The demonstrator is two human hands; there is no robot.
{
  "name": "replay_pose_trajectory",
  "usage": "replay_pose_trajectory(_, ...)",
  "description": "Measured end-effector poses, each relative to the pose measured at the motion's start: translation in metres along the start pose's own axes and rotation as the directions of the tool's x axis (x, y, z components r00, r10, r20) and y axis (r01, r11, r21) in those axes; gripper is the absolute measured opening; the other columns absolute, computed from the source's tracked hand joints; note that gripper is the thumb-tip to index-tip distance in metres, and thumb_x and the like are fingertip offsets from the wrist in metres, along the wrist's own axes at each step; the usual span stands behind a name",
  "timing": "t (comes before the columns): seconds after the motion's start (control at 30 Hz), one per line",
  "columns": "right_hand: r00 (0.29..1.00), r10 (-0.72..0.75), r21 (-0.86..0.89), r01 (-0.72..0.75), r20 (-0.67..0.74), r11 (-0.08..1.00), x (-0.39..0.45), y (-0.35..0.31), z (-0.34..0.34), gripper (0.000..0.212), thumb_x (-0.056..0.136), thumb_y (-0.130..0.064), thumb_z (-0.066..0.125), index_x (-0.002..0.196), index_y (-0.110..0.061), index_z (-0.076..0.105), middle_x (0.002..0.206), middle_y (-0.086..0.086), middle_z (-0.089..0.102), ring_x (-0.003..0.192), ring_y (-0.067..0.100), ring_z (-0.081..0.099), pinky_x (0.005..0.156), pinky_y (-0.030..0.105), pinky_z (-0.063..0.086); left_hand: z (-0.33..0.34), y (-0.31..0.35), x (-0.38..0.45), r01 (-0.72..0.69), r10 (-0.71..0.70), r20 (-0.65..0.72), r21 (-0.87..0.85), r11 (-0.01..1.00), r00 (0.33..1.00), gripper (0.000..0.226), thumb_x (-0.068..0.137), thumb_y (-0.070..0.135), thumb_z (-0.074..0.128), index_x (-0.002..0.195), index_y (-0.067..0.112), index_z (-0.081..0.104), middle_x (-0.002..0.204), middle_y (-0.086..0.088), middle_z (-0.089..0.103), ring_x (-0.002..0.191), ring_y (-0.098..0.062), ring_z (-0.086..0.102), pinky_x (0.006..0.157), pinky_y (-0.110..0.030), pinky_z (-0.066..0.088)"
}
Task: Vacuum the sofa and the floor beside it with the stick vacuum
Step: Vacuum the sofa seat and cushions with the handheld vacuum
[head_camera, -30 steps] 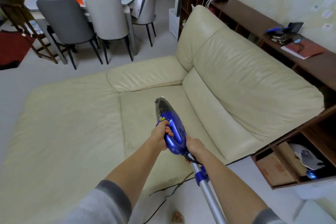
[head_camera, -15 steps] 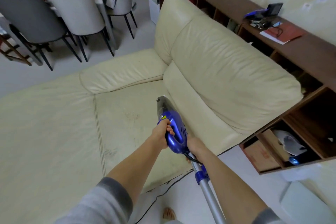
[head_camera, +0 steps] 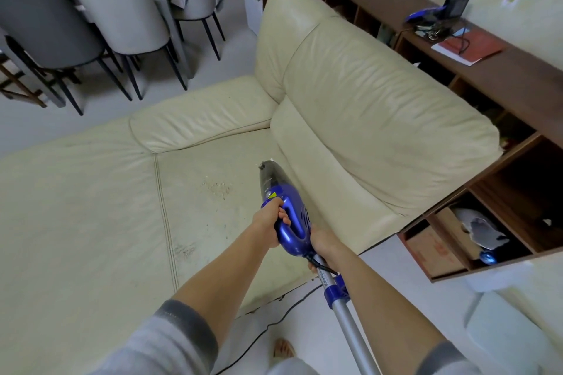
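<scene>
1. Gripping the blue stick vacuum (head_camera: 288,213) at its handle is my left hand (head_camera: 269,224); my right hand (head_camera: 323,245) holds its rear.
2. It hangs at centre frame over the cream leather sofa (head_camera: 350,100), beside crumbs (head_camera: 217,187).

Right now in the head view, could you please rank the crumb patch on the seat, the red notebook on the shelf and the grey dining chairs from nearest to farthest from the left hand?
From the left hand on the vacuum:
1. Crumb patch, just ahead-left on the sofa seat.
2. Grey dining chairs, far left across the floor.
3. Red notebook, far right on the shelf top.
The last two are close to call.
</scene>
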State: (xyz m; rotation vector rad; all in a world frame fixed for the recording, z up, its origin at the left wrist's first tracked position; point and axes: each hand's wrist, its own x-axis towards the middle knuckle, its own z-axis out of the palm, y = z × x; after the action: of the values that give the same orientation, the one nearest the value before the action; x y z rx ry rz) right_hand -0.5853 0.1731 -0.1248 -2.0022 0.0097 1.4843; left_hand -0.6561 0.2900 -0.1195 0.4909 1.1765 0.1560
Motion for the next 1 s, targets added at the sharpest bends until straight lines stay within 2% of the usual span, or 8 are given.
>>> replay_pose_trajectory(0.23, 1.000, 0.000, 0.002, 0.000, -0.007, 1.000, -0.012, 0.007, 0.035, 0.028, 0.098, -0.023, 0.031, 0.091, -0.005, 0.051, 0.060, 0.011, 0.050, 0.044, 0.020, 0.045, 0.042, 0.024, 0.041, -0.035, 0.001, -0.017, -0.013, 0.014, 0.017, -0.029, 0.999, 1.000, 0.015, 0.091, 0.013, 0.055, 0.077, 0.013, 0.050, 0.042, 0.005, 0.038, 0.031, -0.008, 0.035, 0.034, -0.015, 0.035)
replay_pose_trajectory(0.63, 1.000, -0.016, -0.056, 0.016, -0.010, 0.998, -0.039, 0.006, 0.100, 0.034, 0.102, -0.025, 0.027, 0.092, -0.002, 0.050, 0.061, 0.013, 0.049, 0.045, 0.021, 0.044, 0.040, 0.022, 0.039, -0.102, 0.011, -0.050, -0.061, 0.060, -0.017, -0.108, 0.992, 0.998, 0.006, 0.089, 0.007, 0.052, 0.086, 0.011, 0.053, 0.042, 0.004, 0.038, 0.030, -0.006, 0.035, 0.033, -0.014, 0.035)
replay_pose_trajectory(0.87, 0.998, -0.069, -0.149, 0.068, 0.002, 0.986, -0.041, 0.007, 0.131, 0.024, 0.098, -0.019, 0.032, 0.099, -0.004, 0.051, 0.069, 0.014, 0.052, 0.049, 0.022, 0.046, 0.046, 0.026, 0.041, -0.137, 0.014, -0.059, -0.073, 0.072, -0.012, -0.170, 0.983, 0.997, 0.007, 0.088, 0.006, 0.052, 0.083, 0.012, 0.052, 0.046, 0.004, 0.039, 0.034, -0.006, 0.036, 0.033, -0.015, 0.036)
replay_pose_trajectory(1.0, 0.989, -0.149, -0.260, 0.147, 0.014, 0.954, -0.044, 0.007, 0.149, 0.020, 0.098, -0.017, 0.032, 0.099, -0.005, 0.049, 0.076, 0.013, 0.051, 0.054, 0.019, 0.045, 0.059, 0.031, 0.046, -0.157, 0.014, -0.065, -0.081, 0.076, -0.032, -0.209, 0.975, 0.997, 0.009, 0.087, 0.005, 0.052, 0.081, 0.012, 0.052, 0.050, 0.004, 0.040, 0.035, -0.005, 0.036, 0.033, -0.015, 0.035)
